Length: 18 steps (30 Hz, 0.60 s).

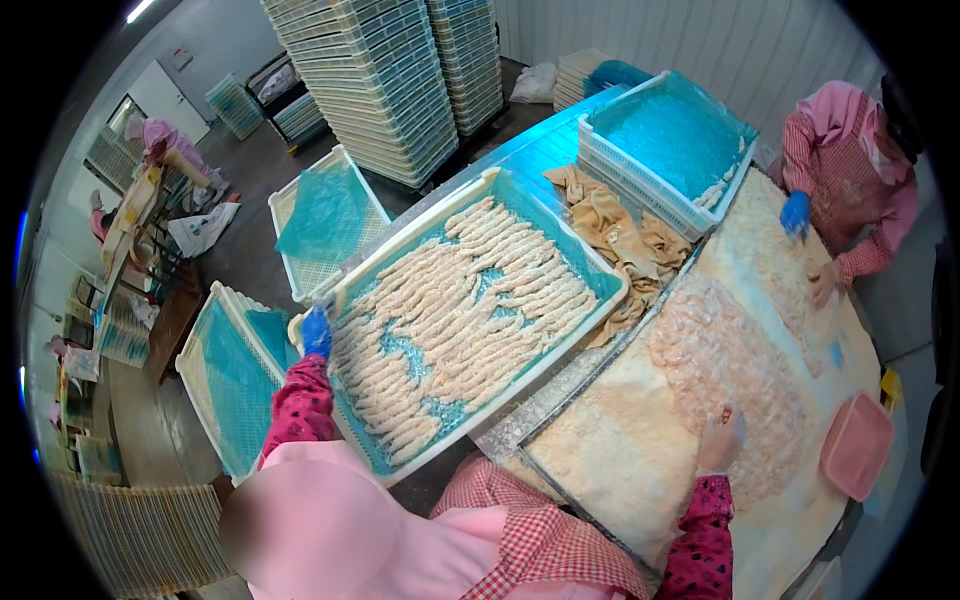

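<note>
My left hand (316, 332), in a blue glove, is closed on the left corner of a white tray (455, 440) lined with blue-green mesh. Rows of crumb-coated meat strips (470, 290) cover most of the liner, with several gaps between them. On the crumb-covered worktable (590, 450) to the right, my right hand (722, 440) touches the near part of a heap of pale pink raw meat pieces (720, 350). Its fingers are curled together; what lies under them is hidden.
Across the table a co-worker (850, 180) reaches into the crumbs. A pink basket (858, 446) stands at the right edge. Brown cloth (625, 225) lies beyond the tray, beside stacked white trays (650, 185). More mesh-lined trays (225, 370) stand left; tall tray stacks (365, 90) rise behind.
</note>
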Each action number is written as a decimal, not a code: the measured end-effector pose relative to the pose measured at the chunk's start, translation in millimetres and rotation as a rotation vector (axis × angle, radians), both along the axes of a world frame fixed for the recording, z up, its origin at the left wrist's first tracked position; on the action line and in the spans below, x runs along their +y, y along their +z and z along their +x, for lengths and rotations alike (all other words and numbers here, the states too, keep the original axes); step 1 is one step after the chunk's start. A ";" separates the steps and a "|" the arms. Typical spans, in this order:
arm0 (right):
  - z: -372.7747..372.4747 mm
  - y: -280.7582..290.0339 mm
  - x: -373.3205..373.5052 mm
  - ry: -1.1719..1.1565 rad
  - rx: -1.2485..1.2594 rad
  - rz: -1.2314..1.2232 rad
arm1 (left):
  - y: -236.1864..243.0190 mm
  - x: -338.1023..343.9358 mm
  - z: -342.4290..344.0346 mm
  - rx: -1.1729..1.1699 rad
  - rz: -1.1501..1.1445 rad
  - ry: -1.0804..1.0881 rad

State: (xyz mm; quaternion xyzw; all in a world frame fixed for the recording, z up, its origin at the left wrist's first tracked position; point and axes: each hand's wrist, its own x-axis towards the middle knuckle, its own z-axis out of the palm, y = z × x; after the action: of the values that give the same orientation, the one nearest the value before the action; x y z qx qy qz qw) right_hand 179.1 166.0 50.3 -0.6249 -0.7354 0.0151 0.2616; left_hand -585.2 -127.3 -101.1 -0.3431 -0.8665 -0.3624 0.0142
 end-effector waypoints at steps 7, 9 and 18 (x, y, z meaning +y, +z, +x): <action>13.9 16.7 -0.6 -0.062 0.270 -0.126 | 80.4 64.8 54.0 -0.631 0.336 -0.191; 18.6 14.8 1.5 -0.034 0.302 -0.147 | 69.1 56.4 39.7 -0.299 0.014 -0.306; 26.7 59.9 -17.7 -0.128 0.311 0.041 | 33.6 44.8 7.2 -0.173 -0.565 -0.203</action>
State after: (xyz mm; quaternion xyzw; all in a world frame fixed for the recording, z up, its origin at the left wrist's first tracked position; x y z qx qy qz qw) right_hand 205.8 148.3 110.1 -0.6550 -0.6450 0.0800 0.3854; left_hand -578.0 -82.5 -67.5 -0.3861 -0.8922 -0.1345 -0.1920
